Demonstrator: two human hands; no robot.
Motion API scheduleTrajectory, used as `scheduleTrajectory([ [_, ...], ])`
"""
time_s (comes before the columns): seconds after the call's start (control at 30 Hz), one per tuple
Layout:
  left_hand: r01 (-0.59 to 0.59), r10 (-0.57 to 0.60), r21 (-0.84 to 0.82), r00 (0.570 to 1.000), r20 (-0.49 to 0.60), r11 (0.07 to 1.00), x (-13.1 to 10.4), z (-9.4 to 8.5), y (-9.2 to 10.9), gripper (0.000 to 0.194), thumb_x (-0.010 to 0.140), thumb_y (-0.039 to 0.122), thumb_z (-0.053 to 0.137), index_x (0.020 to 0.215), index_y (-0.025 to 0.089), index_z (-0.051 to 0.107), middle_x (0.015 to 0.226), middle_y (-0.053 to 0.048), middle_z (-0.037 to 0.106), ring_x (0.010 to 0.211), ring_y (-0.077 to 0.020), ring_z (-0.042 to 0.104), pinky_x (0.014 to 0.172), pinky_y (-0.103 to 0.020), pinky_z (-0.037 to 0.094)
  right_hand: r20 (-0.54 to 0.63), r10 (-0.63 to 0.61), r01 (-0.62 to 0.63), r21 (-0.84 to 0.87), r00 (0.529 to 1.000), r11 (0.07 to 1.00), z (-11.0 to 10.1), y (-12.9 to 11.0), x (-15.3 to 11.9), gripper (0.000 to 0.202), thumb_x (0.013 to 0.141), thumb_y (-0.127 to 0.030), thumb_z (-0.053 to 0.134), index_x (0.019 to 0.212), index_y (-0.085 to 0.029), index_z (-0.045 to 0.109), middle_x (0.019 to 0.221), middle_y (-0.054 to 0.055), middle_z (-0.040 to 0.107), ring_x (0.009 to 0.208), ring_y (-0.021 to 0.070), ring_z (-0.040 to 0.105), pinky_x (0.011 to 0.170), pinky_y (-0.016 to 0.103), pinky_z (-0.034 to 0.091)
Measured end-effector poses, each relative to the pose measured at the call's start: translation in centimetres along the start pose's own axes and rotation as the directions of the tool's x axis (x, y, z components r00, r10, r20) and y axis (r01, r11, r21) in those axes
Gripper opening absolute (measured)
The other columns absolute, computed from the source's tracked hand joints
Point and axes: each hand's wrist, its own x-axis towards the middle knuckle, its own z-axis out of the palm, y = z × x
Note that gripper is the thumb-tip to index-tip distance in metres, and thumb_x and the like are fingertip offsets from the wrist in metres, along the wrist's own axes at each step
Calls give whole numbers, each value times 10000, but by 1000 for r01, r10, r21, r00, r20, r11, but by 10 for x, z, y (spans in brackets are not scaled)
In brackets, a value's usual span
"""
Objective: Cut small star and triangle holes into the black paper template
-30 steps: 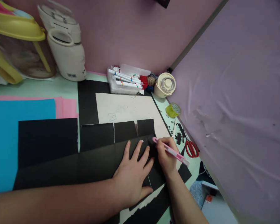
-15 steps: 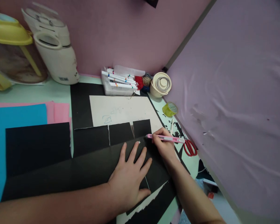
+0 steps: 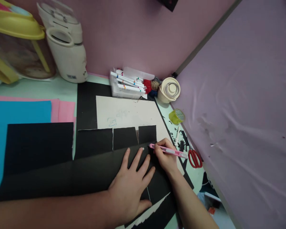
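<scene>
Black card (image 3: 92, 175) with slits along its far edge lies across the desk, a fold line running over it. My left hand (image 3: 132, 183) presses flat on the card, fingers spread. A small white star-shaped mark (image 3: 143, 149) shows by its fingertips. In my right hand (image 3: 166, 159) is a pink craft knife (image 3: 170, 150), its tip end at the card close to the fold line. Whether the blade touches the card I cannot tell. Beneath the card's far edge lies a white sheet (image 3: 128, 111) with faint scribbles.
Red-handled scissors (image 3: 194, 158), a yellow-green tape roll (image 3: 176, 116) and black scraps lie at right. Behind stand a box of white markers (image 3: 127, 85), a cream round container (image 3: 169, 90) and a white bottle (image 3: 66, 54). Blue paper (image 3: 21, 111) is at left.
The camera view has shifted and tilted slightly. The knife's tip stays near the fold line, while its back end now sits lower in view. My left hand stays flat on the card.
</scene>
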Motion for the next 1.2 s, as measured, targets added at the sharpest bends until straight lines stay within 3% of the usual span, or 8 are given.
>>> scheduleTrajectory([
  [0.33,7,-6,-8,1000,29,1000,1,-2,1,779,865,710,407,1474,224,406,1575,-165,257,1458,-451,35,1063,-717,-156,10,-38,38,-22,999,999,3,1,-1,159,844,-225,586,693,-201,545,610,-19,584,535,126,535,519,238,407],
  [0.73,-3,4,20,999,-46,1000,0,4,1,784,848,707,436,1457,213,437,1559,-177,294,1452,-465,57,1060,-729,-146,5,-30,31,-46,1000,998,2,2,-3,154,849,-249,593,706,-204,555,615,-13,598,534,132,546,514,245,414],
  [1.0,2,-1,-12,999,44,1000,1,-5,1,782,859,693,439,1472,209,409,1569,-167,271,1455,-460,40,1066,-742,-110,7,-68,69,-77,998,995,1,-1,-3,152,840,-226,583,693,-203,556,623,-10,608,555,135,563,530,244,424],
  [1.2,1,-1,8,1000,-19,1000,1,2,2,793,843,709,446,1459,209,433,1560,-166,300,1453,-464,55,1066,-741,-116,2,-43,43,-63,999,997,2,2,-3,155,850,-244,592,706,-203,552,613,-15,597,533,131,547,512,244,416],
])
